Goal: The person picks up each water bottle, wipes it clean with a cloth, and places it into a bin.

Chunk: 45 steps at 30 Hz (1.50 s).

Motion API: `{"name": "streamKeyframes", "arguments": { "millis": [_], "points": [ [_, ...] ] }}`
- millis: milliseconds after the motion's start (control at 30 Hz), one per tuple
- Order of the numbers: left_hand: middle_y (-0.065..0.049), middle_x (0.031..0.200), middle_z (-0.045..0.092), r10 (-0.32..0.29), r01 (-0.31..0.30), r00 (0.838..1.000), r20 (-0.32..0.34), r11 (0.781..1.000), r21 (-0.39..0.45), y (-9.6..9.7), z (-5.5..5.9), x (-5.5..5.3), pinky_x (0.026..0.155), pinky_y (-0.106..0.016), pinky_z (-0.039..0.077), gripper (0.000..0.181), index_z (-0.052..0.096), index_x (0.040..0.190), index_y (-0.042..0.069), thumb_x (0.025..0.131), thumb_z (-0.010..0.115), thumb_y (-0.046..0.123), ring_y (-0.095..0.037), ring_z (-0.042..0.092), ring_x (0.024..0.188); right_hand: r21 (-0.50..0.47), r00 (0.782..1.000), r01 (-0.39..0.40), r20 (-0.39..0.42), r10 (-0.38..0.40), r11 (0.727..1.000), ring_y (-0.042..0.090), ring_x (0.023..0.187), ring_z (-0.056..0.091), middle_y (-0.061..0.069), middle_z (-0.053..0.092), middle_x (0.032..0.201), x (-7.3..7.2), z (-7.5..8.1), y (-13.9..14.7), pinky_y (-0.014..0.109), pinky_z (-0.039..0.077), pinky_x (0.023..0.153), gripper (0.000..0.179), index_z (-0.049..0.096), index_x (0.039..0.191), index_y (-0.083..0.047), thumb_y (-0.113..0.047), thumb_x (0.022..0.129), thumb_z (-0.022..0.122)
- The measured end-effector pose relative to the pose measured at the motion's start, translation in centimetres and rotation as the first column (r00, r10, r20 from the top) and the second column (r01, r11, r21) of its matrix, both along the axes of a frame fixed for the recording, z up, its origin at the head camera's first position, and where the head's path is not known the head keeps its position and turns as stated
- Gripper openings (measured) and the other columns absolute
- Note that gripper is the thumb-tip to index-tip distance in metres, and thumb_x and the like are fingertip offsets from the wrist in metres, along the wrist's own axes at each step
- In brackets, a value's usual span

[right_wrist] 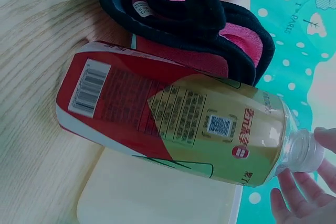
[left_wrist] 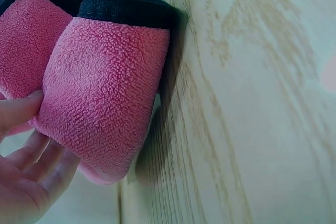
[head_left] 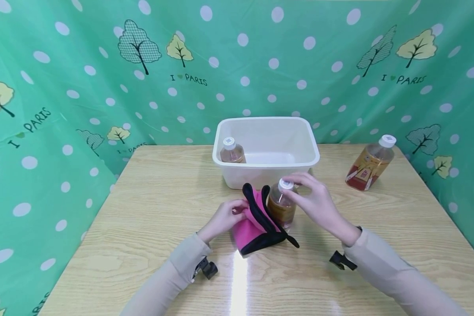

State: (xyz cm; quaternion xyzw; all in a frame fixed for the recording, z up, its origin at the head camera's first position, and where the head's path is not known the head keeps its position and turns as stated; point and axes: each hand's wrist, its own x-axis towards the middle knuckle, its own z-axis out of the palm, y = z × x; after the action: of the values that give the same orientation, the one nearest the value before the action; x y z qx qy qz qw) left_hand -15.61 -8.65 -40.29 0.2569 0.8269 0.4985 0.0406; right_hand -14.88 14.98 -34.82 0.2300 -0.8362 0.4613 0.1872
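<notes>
My left hand pinches a fuzzy pink cloth with black edging, thumb on one side and fingers beneath. The cloth stands bunched on the table, its black trim folded, with a small black loop at its lower right corner in the head view. Right beside it is a plastic bottle with a red and gold label, upright on the table. My right hand holds this bottle by its white cap, thumb and fingers around the neck. In the right wrist view the bottle's barcode side shows.
Behind the cloth and bottle stands a white plastic bin with another capped bottle in its left end. A third bottle leans to the right in the head view, near the table's right edge. A green dotted curtain hangs behind the wooden table.
</notes>
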Motion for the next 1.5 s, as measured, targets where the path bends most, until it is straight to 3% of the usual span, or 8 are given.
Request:
{"name": "streamKeyframes", "arguments": {
  "millis": [200,267,567,633,867,933,1167,1500],
  "points": [
    [-0.018,0.097,0.062,0.018,-0.018,1.0,0.009,1.0,0.003,-0.5,-2.5,-1.1,0.07,-0.024,0.049,0.016,0.062,0.091,-0.004,0.076,0.06,-0.007,-0.023,0.058,0.081,0.007,1.0,-0.024,0.015,0.024,1.0,0.014,0.098,0.055,0.004,0.061,0.105,0.0,-0.2,0.2,0.017,0.044,0.082,0.027,0.064,0.102,-0.005,-0.004,0.075,0.067],
    [-0.018,0.099,0.061,0.017,-0.017,1.0,0.006,1.0,0.006,-0.6,-2.7,-1.2,0.069,-0.023,0.049,0.016,0.062,0.091,-0.004,0.076,0.06,-0.006,-0.022,0.058,0.081,0.003,0.999,-0.042,0.016,0.042,0.999,0.015,0.099,0.054,0.004,0.061,0.106,0.0,-0.2,0.3,0.017,0.043,0.085,0.027,0.064,0.103,-0.005,-0.003,0.076,0.066],
    [-0.018,0.1,0.061,0.023,-0.023,1.0,0.01,1.0,0.016,-0.9,-2.7,-1.2,0.07,-0.023,0.049,0.015,0.062,0.09,-0.004,0.075,0.059,-0.007,-0.022,0.058,0.08,0.024,0.989,-0.143,-0.019,0.143,0.989,0.014,0.103,0.054,0.009,0.059,0.11,-0.3,-0.3,0.8,0.014,0.04,0.088,0.029,0.063,0.105,-0.002,0.002,0.077,0.063],
    [-0.019,0.1,0.061,0.026,-0.026,1.0,0.011,0.999,0.018,-0.8,-2.1,-0.9,0.07,-0.025,0.049,0.015,0.062,0.089,-0.004,0.075,0.059,-0.007,-0.022,0.058,0.08,0.034,0.988,-0.15,-0.03,0.151,0.988,0.015,0.101,0.054,0.01,0.059,0.109,-0.3,-0.3,0.8,0.014,0.042,0.085,0.029,0.063,0.105,-0.002,0.003,0.076,0.063],
    [-0.019,0.102,0.06,0.041,-0.041,0.999,0.017,0.999,0.025,-1.1,-2.6,-1.1,0.071,-0.024,0.049,0.016,0.062,0.091,-0.004,0.075,0.059,-0.008,-0.023,0.058,0.081,0.046,0.986,-0.16,-0.035,0.162,0.986,0.017,0.098,0.052,0.01,0.058,0.106,-0.5,-0.4,1.0,0.016,0.046,0.078,0.027,0.065,0.102,-0.001,0.004,0.075,0.064],
    [-0.02,0.102,0.06,0.048,-0.049,0.998,0.029,0.998,0.029,-1.0,-2.4,-1.0,0.072,-0.026,0.05,0.016,0.061,0.09,-0.005,0.075,0.059,-0.009,-0.024,0.058,0.082,0.037,0.983,-0.183,-0.013,0.183,0.982,0.014,0.099,0.052,0.01,0.058,0.107,-0.6,-0.4,1.2,0.016,0.046,0.078,0.027,0.065,0.103,-0.001,0.003,0.076,0.063],
    [-0.024,0.097,0.059,0.037,-0.038,0.999,0.014,0.998,0.043,-0.7,0.7,0.3,0.071,-0.034,0.051,0.013,0.059,0.087,-0.01,0.075,0.056,-0.012,-0.03,0.057,0.081,-0.039,0.955,-0.275,0.103,0.278,0.961,0.004,0.1,0.052,0.013,0.057,0.111,-1.2,-0.6,1.7,0.022,0.047,0.082,0.023,0.062,0.103,0.001,0.002,0.081,0.059],
    [-0.024,0.096,0.059,0.038,-0.038,0.999,0.009,0.998,0.052,-0.6,1.1,0.3,0.072,-0.034,0.051,0.013,0.059,0.088,-0.01,0.075,0.055,-0.011,-0.031,0.058,0.082,-0.071,0.926,-0.311,0.201,0.319,0.948,0.001,0.104,0.05,0.016,0.054,0.117,-1.5,-0.8,1.9,0.018,0.043,0.086,0.016,0.06,0.099,0.0,0.0,0.084,0.055]
  ]
}}
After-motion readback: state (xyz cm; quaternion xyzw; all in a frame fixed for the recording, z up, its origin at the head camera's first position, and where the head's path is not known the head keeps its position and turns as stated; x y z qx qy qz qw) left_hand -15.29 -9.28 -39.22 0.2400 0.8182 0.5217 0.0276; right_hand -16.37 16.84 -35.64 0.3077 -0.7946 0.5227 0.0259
